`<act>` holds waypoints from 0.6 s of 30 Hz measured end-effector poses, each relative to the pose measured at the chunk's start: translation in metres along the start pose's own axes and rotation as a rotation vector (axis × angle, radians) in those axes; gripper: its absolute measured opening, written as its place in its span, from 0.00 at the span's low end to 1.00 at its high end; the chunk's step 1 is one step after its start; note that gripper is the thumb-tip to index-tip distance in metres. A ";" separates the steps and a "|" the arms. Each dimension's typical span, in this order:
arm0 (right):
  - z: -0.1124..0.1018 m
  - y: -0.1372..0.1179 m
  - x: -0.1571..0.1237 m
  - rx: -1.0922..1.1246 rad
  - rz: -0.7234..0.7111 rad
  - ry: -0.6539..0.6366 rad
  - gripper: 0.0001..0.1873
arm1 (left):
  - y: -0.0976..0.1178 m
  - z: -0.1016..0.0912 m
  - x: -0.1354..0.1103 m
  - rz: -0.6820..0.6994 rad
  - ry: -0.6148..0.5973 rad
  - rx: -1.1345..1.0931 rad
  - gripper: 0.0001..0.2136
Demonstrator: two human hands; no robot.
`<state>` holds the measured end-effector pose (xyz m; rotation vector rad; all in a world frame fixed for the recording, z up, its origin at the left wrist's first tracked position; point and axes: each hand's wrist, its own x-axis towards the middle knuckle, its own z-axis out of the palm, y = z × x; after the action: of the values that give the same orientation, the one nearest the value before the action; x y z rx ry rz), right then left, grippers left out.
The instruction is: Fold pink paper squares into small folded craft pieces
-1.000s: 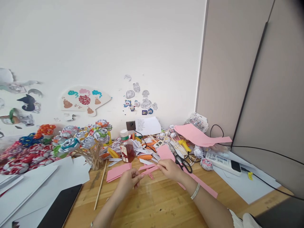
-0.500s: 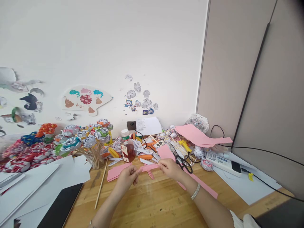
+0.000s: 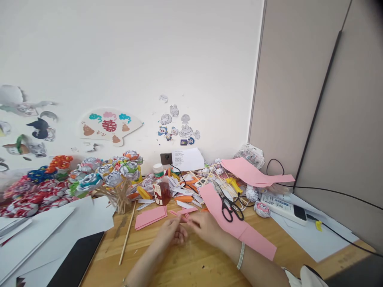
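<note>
Over the middle of the wooden table, my left hand (image 3: 172, 232) and my right hand (image 3: 206, 229) are close together, fingertips nearly meeting. Both are closed on a narrow pink paper strip (image 3: 183, 218), partly covered by the fingers. Just beyond them, another flat pink strip (image 3: 191, 210) shows. A small stack of pink paper rectangles (image 3: 151, 217) lies to the left of my left hand. Beside my right hand, black-handled scissors (image 3: 229, 208) rest on a long pink paper sheet (image 3: 245, 232), which runs under my right forearm.
A wooden stick (image 3: 127, 235) and a black tablet-like slab (image 3: 76, 259) lie at left, near white paper sheets (image 3: 42, 239). Behind are a bottle of reddish liquid (image 3: 160, 189), paper flowers (image 3: 112, 171) and scattered paper scraps. A power strip (image 3: 283, 207) with cables is at right.
My hands have come together and slightly toward me, bringing the pink strip from stretched out to bunched between my fingertips. My right hand has moved left, uncovering more of the scissors and pink sheet.
</note>
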<state>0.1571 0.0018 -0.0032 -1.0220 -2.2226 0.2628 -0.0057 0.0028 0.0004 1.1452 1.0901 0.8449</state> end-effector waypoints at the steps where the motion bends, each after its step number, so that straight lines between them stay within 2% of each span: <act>1: 0.003 -0.005 -0.001 -0.048 -0.057 -0.033 0.10 | -0.003 0.001 0.001 0.006 0.031 -0.024 0.24; 4: 0.005 -0.012 -0.001 -0.111 -0.125 -0.035 0.07 | -0.006 -0.001 0.005 0.001 0.103 0.045 0.25; 6: 0.004 -0.010 0.000 -0.119 -0.104 0.012 0.06 | -0.005 -0.004 0.007 -0.020 0.113 0.174 0.27; 8: 0.003 -0.003 0.002 -0.161 -0.043 0.068 0.11 | -0.003 -0.006 0.006 -0.032 0.106 0.254 0.27; 10: 0.004 0.005 0.003 -0.231 -0.004 0.092 0.11 | -0.001 -0.006 0.005 -0.039 0.102 0.235 0.25; 13: 0.007 0.014 0.003 -0.252 -0.024 0.037 0.10 | 0.001 -0.005 0.002 -0.050 0.124 0.144 0.22; 18: 0.010 0.014 0.003 -0.210 0.005 0.017 0.11 | 0.002 -0.005 0.003 -0.047 0.236 0.029 0.27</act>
<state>0.1577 0.0143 -0.0149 -1.1348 -2.2680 0.0223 -0.0095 0.0072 0.0010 1.0579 1.3215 0.9471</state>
